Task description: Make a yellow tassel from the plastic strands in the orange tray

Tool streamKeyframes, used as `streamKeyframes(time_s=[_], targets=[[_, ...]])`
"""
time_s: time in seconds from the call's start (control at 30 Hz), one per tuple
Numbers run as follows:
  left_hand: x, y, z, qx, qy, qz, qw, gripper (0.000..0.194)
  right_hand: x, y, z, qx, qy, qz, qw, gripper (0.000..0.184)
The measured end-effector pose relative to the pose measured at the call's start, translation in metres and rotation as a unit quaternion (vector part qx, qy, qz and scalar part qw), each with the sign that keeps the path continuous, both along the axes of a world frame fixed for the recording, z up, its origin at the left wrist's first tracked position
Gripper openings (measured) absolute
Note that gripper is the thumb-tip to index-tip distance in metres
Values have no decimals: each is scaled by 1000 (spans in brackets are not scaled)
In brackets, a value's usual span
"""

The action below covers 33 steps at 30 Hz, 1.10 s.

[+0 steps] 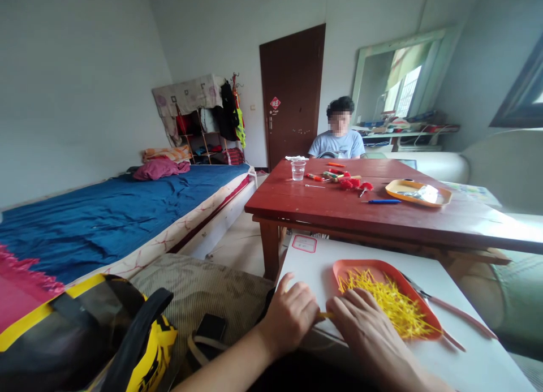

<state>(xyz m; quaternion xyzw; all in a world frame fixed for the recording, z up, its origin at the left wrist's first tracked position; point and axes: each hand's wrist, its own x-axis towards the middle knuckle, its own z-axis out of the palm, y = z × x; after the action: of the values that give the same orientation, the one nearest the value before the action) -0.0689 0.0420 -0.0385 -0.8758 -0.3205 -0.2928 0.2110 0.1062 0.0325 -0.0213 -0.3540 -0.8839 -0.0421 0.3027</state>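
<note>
Thin yellow strand (326, 314) spans the gap between your hands, over the near edge of the smooth white desk (314, 267). Your left hand (293, 311) pinches one end, its grip closed with fingers curled; your right hand (365, 324) pinches the other, grip closed, knuckles up. Just beside the right: shallow orange-red plastic tray (344, 269), rounded corners, heaped with spiky yellow pieces (388, 301). Pink-handled pliers (462, 311) lie beyond.
</note>
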Motion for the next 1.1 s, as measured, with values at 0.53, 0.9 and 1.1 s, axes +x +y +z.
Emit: streamKeyframes(time_s=[0.53, 0.9, 1.1], targets=[[2, 10, 3, -157, 67, 5, 985, 29, 26, -22, -13, 72, 50, 139, 986, 36], [5, 16, 18, -284, 22, 33, 958, 30, 0, -8, -8, 143, -52, 138, 979, 42], [10, 29, 25, -348, -57, 73, 933, 36, 6, 12, -1, 128, -17, 51, 990, 42]])
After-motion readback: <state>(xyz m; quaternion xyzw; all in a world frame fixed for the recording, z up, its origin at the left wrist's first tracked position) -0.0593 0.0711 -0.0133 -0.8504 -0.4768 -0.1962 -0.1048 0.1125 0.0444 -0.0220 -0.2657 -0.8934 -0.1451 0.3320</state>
